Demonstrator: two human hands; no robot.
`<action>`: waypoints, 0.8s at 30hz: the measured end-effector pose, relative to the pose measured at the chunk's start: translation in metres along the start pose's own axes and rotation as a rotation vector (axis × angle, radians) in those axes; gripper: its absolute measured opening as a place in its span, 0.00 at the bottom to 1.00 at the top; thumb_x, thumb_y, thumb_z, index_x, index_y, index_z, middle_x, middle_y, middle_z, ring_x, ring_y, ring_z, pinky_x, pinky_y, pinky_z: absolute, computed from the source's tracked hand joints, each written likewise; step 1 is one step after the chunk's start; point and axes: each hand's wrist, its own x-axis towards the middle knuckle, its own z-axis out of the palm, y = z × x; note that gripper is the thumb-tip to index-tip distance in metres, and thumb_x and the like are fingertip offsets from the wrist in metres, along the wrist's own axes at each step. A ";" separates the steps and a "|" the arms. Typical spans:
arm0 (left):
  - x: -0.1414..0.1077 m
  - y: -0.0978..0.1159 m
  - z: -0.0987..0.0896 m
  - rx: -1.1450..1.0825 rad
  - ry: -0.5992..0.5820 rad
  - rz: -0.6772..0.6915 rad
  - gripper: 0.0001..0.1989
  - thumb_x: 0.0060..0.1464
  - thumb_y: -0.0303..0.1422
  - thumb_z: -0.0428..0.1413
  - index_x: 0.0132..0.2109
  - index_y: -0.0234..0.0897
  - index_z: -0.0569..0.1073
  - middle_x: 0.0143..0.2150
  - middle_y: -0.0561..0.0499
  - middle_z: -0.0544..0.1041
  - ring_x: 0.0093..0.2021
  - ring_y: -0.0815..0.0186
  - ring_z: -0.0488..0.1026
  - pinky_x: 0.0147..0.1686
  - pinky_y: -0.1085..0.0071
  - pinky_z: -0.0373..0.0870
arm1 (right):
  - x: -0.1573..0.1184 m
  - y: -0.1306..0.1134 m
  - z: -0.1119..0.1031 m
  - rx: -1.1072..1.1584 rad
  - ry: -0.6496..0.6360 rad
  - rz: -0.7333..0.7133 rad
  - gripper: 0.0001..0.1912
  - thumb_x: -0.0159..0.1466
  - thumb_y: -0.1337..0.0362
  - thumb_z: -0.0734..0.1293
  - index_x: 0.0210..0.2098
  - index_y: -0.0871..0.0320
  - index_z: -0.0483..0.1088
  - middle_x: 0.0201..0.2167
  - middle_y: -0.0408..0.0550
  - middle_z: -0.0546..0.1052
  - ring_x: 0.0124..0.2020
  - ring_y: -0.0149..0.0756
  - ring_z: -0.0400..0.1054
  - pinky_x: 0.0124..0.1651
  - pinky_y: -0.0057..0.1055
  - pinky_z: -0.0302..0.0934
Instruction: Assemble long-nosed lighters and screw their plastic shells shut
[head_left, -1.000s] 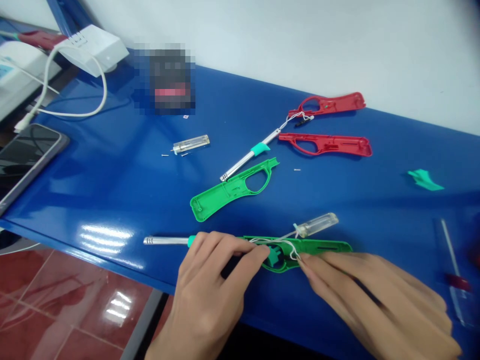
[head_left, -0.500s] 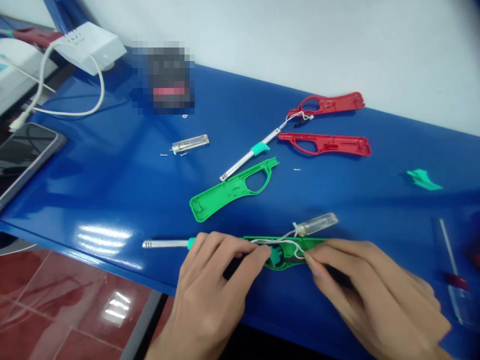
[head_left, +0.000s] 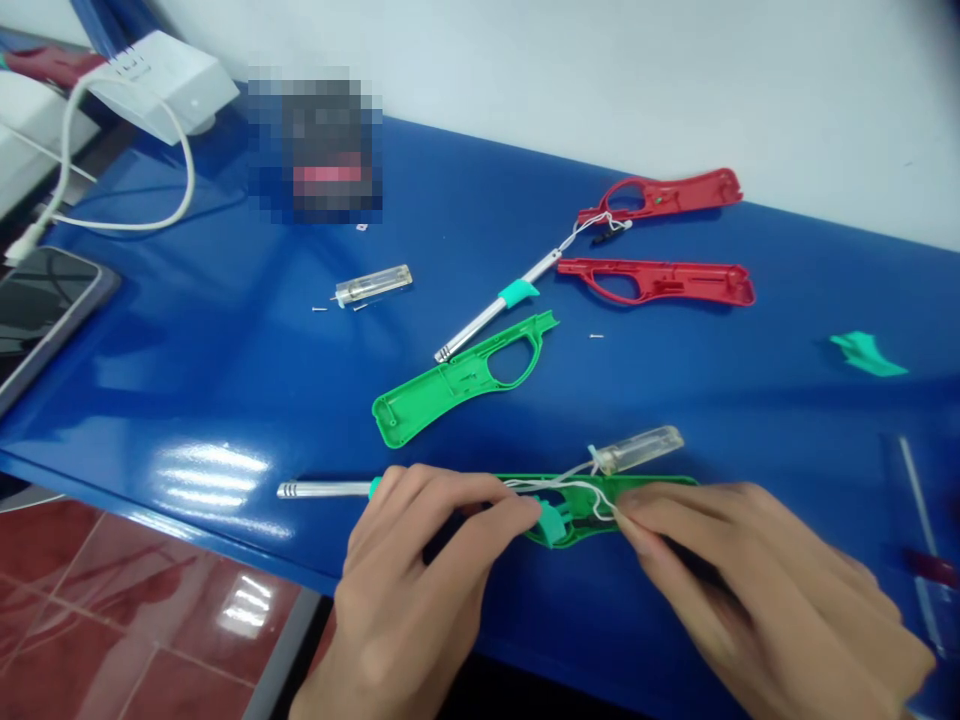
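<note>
Both hands work low over the blue table (head_left: 255, 390), backs up and fingers bent. The left hand (head_left: 420, 570) comes up from the bottom edge, its wrist below and its knuckles arched across the near green case half (head_left: 577, 497). Its fingers are curled, thumb and forefinger drawn close together at the teal trigger (head_left: 553, 522) — whether they grip it or only touch it, I cannot tell. The right hand (head_left: 765, 590) reaches in from the lower right, fingers angled left and slightly up, with thumb and forefinger closed in a pinch on the white wire (head_left: 603, 497) above the case; its other fingers are folded behind.

The near green case half lies open side up, partly hidden by both hands. A silver tube (head_left: 322, 489) sticks out to the left of the left hand, and a clear fuel tank (head_left: 643, 450) lies just beyond the case.

Farther back lie the other green case half (head_left: 420, 403), a second silver tube (head_left: 476, 330), a second clear tank (head_left: 375, 284) and two red case halves — the upper one (head_left: 694, 195) near the wall, the lower one (head_left: 697, 283) just in front.
</note>
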 end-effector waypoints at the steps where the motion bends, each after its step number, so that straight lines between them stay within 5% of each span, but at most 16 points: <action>1: 0.000 0.001 0.000 -0.008 0.001 -0.004 0.16 0.69 0.15 0.57 0.49 0.42 0.80 0.45 0.56 0.83 0.42 0.70 0.79 0.43 0.69 0.74 | 0.000 0.000 0.000 0.009 0.001 -0.005 0.08 0.77 0.71 0.65 0.45 0.59 0.77 0.38 0.47 0.85 0.36 0.33 0.79 0.40 0.29 0.71; 11: 0.004 0.004 -0.001 0.010 -0.039 0.003 0.15 0.70 0.17 0.57 0.50 0.44 0.80 0.45 0.58 0.83 0.43 0.70 0.79 0.44 0.67 0.74 | -0.016 -0.008 -0.002 0.127 -0.013 0.083 0.13 0.73 0.79 0.67 0.50 0.57 0.77 0.45 0.41 0.85 0.44 0.30 0.80 0.53 0.31 0.68; 16: 0.004 0.003 0.002 -0.010 -0.091 0.027 0.12 0.76 0.23 0.54 0.51 0.44 0.79 0.46 0.59 0.85 0.42 0.69 0.76 0.44 0.66 0.69 | -0.014 -0.011 0.004 0.186 0.091 0.159 0.08 0.74 0.75 0.69 0.44 0.56 0.77 0.39 0.39 0.85 0.39 0.30 0.81 0.50 0.31 0.70; 24: 0.005 0.001 0.004 -0.017 -0.142 0.090 0.16 0.75 0.18 0.53 0.56 0.42 0.79 0.50 0.58 0.84 0.44 0.67 0.72 0.47 0.66 0.65 | -0.007 -0.010 0.005 0.306 0.106 0.249 0.10 0.73 0.76 0.70 0.41 0.54 0.76 0.36 0.37 0.83 0.37 0.26 0.79 0.47 0.27 0.72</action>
